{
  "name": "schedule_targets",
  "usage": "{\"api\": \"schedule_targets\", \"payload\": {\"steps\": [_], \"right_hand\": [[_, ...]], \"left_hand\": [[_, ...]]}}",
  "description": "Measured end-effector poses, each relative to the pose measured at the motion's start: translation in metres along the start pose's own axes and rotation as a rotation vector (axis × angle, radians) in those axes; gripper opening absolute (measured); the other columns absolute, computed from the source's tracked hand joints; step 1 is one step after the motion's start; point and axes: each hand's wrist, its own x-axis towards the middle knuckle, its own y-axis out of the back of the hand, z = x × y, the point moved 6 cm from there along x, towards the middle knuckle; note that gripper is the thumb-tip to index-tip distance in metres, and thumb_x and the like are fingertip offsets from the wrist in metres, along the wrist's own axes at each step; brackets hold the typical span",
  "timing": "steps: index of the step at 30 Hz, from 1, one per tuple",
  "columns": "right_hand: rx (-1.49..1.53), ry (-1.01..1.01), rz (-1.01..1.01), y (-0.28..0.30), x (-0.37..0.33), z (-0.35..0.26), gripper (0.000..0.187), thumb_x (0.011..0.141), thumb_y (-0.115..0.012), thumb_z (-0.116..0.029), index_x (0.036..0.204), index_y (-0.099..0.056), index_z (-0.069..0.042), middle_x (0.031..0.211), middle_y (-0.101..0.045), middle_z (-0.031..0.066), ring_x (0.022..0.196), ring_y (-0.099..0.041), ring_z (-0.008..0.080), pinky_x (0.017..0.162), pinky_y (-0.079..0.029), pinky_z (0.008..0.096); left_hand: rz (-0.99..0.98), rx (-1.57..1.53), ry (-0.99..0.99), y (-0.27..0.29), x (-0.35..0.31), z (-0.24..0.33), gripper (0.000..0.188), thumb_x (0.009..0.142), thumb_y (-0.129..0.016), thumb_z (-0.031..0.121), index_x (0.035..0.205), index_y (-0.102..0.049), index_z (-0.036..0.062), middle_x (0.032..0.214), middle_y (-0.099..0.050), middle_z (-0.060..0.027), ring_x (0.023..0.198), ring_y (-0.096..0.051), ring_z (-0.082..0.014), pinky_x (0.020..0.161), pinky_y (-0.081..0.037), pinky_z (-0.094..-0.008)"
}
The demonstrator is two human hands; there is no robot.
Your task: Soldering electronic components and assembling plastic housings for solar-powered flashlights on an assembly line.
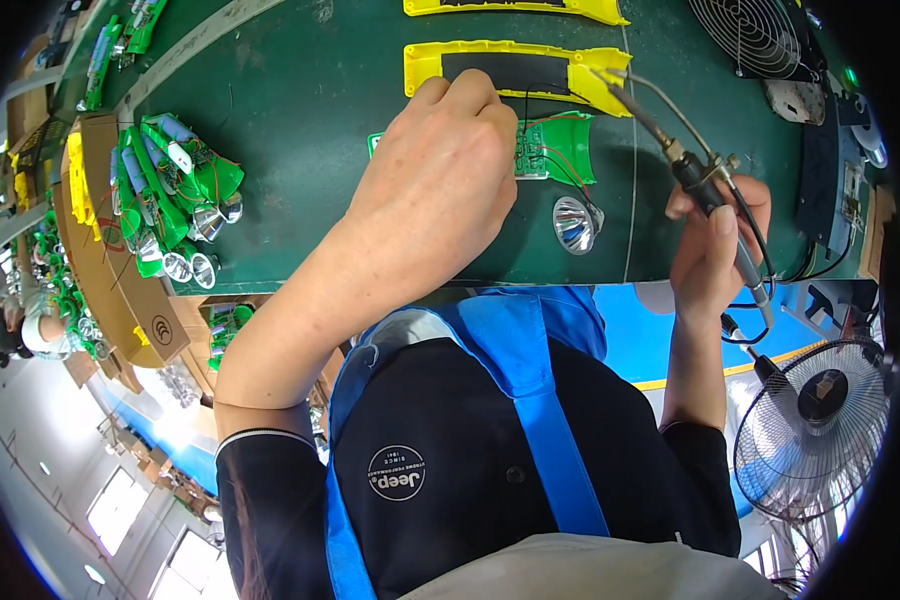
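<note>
My left hand (440, 160) arches over the green housing (562, 140) at centre, its finger spread and grip too hidden to tell, while my right hand (707, 258), wrapped closed round the soldering iron (698, 178), could scorch the nearer yellow shell (588, 90) if its hot tip (622, 99) dips.

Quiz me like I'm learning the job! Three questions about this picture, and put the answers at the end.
1. Multiple choice: what is in the right hand?
A) a pair of scissors
B) a pen-shaped tool with a thin tip
C) a paintbrush

2. True or false: the round silver reflector lies farther right on the green table than the left hand.

3. Fill in the blank: the long plastic casing partly hidden by the left hand is mostly ____ around its black middle.

Key: 1. B; 2. True; 3. yellow
</note>
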Motion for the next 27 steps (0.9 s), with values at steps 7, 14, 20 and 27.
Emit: {"api": "schedule_targets", "payload": {"steps": [7, 14, 20, 27], "right_hand": [[-0.092, 0.177, -0.049, -0.013, 0.025, -0.013, 0.036, 0.086, -0.06, -0.021, 0.108, -0.041, -0.001, 0.091, -0.059, 0.021, 0.079, -0.061, 0.0288, 0.083, -0.045, 0.0423], [-0.155, 0.261, -0.13, -0.036, 0.046, -0.014, 0.032, 0.087, -0.059, -0.015, 0.11, -0.041, -0.003, 0.092, -0.062, 0.0166, 0.079, -0.065, 0.0278, 0.081, -0.046, 0.0354], [-0.195, 0.206, -0.232, -0.069, 0.058, -0.004, 0.028, 0.09, -0.055, -0.014, 0.112, -0.041, -0.004, 0.095, -0.062, 0.0156, 0.088, -0.064, 0.0262, 0.082, -0.046, 0.0324], [-0.271, 0.292, -0.349, -0.074, 0.058, 0.016, 0.026, 0.088, -0.054, -0.004, 0.111, -0.042, -0.002, 0.103, -0.048, 0.0114, 0.089, -0.062, 0.0229, 0.076, -0.049, 0.0306]], "left_hand": [[-0.006, 0.003, -0.014, 0.001, -0.002, 0.0, 0.006, 0.068, -0.059, -0.002, 0.071, -0.054, -0.0021, 0.083, -0.052, -0.0128, 0.082, -0.053, -0.0314, 0.072, -0.044, -0.0381], [0.003, -0.007, -0.022, 0.001, -0.003, -0.002, 0.005, 0.068, -0.059, -0.001, 0.071, -0.055, -0.0016, 0.083, -0.052, -0.0125, 0.082, -0.053, -0.0309, 0.072, -0.044, -0.0382], [-0.033, -0.03, -0.029, 0.007, -0.015, -0.008, 0.007, 0.069, -0.06, -0.001, 0.072, -0.054, -0.0012, 0.083, -0.053, -0.0124, 0.082, -0.053, -0.0313, 0.072, -0.045, -0.0369], [0.113, -0.429, -0.031, 0.026, 0.002, -0.017, 0.007, 0.077, -0.063, 0.002, 0.081, -0.058, 0.0003, 0.084, -0.059, -0.0078, 0.067, -0.058, -0.0157, 0.057, -0.045, -0.0268]]}}
